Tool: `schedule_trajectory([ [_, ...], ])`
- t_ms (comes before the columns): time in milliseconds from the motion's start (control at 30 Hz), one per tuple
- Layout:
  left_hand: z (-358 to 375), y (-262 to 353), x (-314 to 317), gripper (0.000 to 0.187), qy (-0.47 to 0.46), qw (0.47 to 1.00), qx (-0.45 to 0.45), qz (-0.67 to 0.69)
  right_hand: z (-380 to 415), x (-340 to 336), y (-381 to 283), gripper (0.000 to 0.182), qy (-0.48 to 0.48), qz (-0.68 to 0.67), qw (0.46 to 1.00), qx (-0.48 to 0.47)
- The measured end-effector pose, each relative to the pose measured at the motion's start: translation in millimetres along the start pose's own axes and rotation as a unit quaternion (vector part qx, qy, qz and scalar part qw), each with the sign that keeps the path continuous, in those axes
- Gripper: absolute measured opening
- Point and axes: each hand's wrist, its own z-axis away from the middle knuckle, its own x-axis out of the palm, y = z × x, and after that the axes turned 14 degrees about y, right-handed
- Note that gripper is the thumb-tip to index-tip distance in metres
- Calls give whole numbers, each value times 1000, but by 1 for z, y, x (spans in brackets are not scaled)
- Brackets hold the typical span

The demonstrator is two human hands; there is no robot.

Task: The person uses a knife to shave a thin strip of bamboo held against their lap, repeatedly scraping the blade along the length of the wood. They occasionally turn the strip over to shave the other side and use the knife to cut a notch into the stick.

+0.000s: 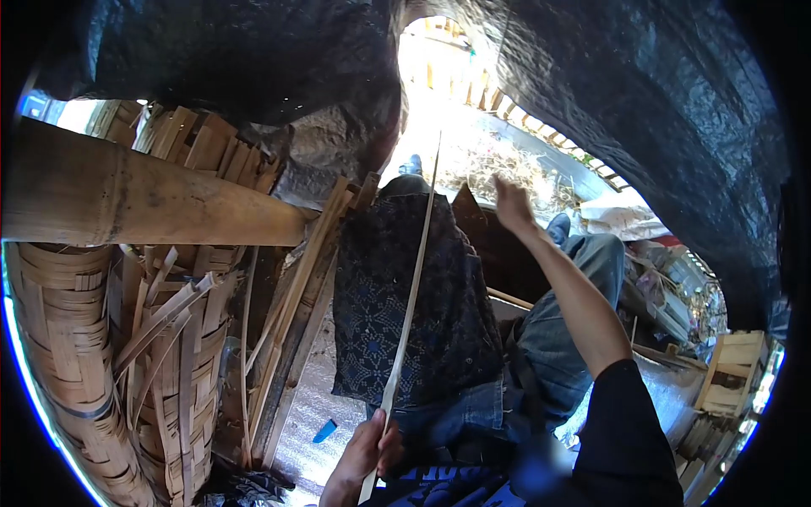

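My left hand (368,448) is closed around the lower part of a long, thin bamboo strip (411,304). The strip points away from me and narrows toward its far end in the bright light. Under it, a dark cloth with a blue pattern (380,338) covers my left leg. My right hand (513,207) is stretched forward, to the right of the strip and apart from it. Glare and blur hide its fingers, so whether it grips anything cannot be made out. A brown pointed piece (469,211) shows just left of that hand.
A thick bamboo pole (160,198) juts in from the left above woven bamboo baskets (63,338). Split bamboo slats (296,329) lean beside my leg. A small blue object (324,431) lies on the floor. Dark sheeting (625,93) hangs overhead; shavings (515,165) lie ahead.
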Motion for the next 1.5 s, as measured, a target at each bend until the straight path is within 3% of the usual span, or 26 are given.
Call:
schedule_trajectory([
  [67, -9, 8, 5, 54, 18, 999, 32, -35, -5, -28, -17, 53, 34, -62, 995, 68],
  [100, -14, 18, 16, 53, 71, 986, 75, -131, 4, -35, -20, 53, 73, -70, 995, -5],
  [167, -28, 32, 29, 52, 157, 952, 102, -244, 22, -71, -47, 52, -142, -107, 981, 78],
  [200, -36, 37, 33, 52, 154, 952, 97, -247, 39, -79, -57, 50, -84, -133, 986, -56],
  [233, -44, 41, 38, 53, 166, 941, 119, -270, 46, -100, -76, 44, -228, -108, 967, 29],
  [267, -49, 46, 42, 53, 178, 928, 141, -296, 60, -107, -86, 40, -167, -179, 968, -55],
  [333, -53, 56, 51, 53, 177, 922, 134, -316, 80, -121, -108, 38, -214, -188, 959, 7],
  [400, -55, 60, 60, 53, 199, 904, 139, -351, 100, -117, -110, 40, -183, -176, 961, -115],
  [533, -64, 56, 57, 55, 195, 898, 148, -366, 117, -124, -123, 41, -233, -201, 947, -89],
  [600, -71, 49, 50, 54, 195, 855, 222, -426, 121, -125, -126, 43, -260, -161, 943, -129],
  [633, -70, 47, 52, 54, 197, 855, 218, -427, 123, -124, -127, 45, -264, -146, 945, -126],
  [700, -68, 46, 62, 50, 221, 772, 325, -500, 126, -123, -127, 46, -272, -137, 946, -113],
  [800, -67, 43, 63, 46, 239, 739, 309, -549, 129, -119, -125, 49, -278, -133, 947, -93],
  [1033, -65, 40, 65, 46, 250, 735, 316, -545, 144, -112, -128, 44, -247, -125, 958, -70],
  [1300, -62, 36, 56, 48, 239, 791, 297, -478, 144, -99, -132, 49, -206, -128, 967, -74],
  [1400, -49, 30, 60, 49, 220, 784, 296, -500, 123, -85, -120, 47, -131, -67, 989, -17],
  [1500, -60, 25, 43, 51, 212, 811, 286, -464, 109, -94, -118, 43, -189, -102, 977, -3],
])
